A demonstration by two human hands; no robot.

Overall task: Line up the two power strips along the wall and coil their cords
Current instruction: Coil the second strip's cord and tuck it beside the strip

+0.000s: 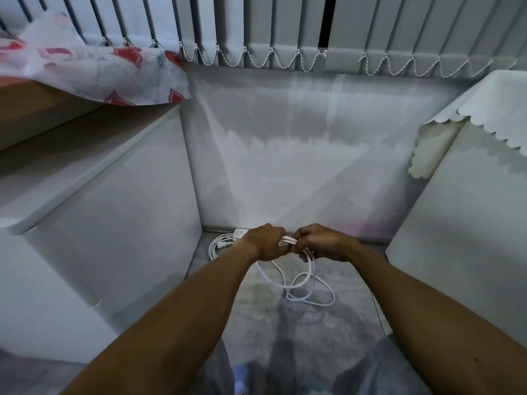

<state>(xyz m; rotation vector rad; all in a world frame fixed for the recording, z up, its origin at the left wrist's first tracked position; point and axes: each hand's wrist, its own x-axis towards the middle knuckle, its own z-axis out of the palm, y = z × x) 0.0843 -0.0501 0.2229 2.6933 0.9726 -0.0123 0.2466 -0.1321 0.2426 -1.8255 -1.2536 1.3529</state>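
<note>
My left hand [265, 243] and my right hand [319, 243] are held close together above the floor, both closed on a bundle of white cord [288, 240]. Loose loops of the same cord [310, 292] hang down and lie on the grey floor below the hands. A white power strip [241, 232] lies against the base of the wall, partly hidden behind my left hand. Beside it on the left lies a coiled white cord [221, 243] with its plug. A second power strip is not visible.
A white cabinet [99, 223] closes the left side, with a red-patterned cloth [114, 69] on top. A white unit under a scalloped cloth [484, 109] closes the right. Vertical blinds [256, 29] hang above the back wall. My knees [370, 366] are at the bottom.
</note>
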